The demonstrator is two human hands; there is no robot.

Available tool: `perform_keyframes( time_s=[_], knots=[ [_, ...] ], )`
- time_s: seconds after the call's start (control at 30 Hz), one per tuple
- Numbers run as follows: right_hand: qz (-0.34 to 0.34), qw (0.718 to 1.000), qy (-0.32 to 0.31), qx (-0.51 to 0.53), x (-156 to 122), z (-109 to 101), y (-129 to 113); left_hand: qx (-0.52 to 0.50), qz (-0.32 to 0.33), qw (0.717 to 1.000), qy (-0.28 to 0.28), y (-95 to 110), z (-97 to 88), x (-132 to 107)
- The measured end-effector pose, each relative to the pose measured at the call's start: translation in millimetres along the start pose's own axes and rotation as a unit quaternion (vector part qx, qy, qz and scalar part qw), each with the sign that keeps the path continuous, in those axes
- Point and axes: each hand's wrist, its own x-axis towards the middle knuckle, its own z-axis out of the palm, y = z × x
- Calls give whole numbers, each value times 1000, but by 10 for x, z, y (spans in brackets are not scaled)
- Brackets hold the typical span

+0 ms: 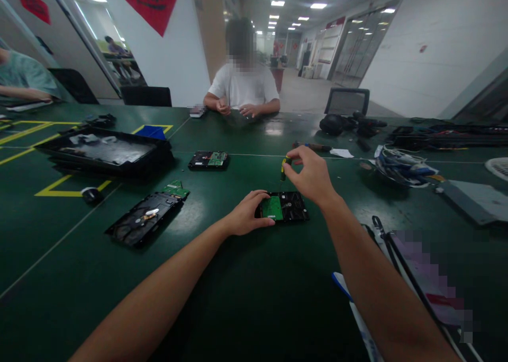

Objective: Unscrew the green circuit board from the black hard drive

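Observation:
A black hard drive (289, 207) with a green circuit board lies on the dark green table (246, 298) in front of me. My left hand (248, 213) grips its left edge, fingers curled over the board. Above the drive's far edge, my right hand (311, 172) pinches the handle of a small yellow and black screwdriver (284, 167), held upright with its tip pointing down at the drive.
Another opened drive (143, 217) with a loose green board lies to the left, a third drive (208, 160) farther back. A black tray stack (107, 150) sits at far left. Cables (400, 166), tools and a lanyard (400, 267) crowd the right. A person in white (243, 89) sits opposite.

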Motion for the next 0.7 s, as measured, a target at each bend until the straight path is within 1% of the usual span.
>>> perform_keyframes(
  time_s=[0.1, 0.3, 0.37, 0.5, 0.57, 0.7],
  knots=[
    [10, 1000, -3, 14, 1, 4, 9, 6, 2, 1000, 2, 1, 1, -3],
    [-16, 1000, -15, 3, 0, -6, -16, 9, 7, 1000, 5, 6, -1, -6],
    [-12, 1000, -3, 1, 0, 8, -6, 8, 7, 1000, 4, 4, -3, -5],
    [27, 999, 22, 29, -13, 70, 45, 7, 8, 1000, 4, -8, 0, -5],
    [35, 998, 31, 33, -26, 105, 68, 4, 8, 1000, 5, -17, 6, -6],
    [10, 998, 56, -34, -56, 163, 85, 2, 5, 1000, 6, -31, 19, -8]
  ],
)
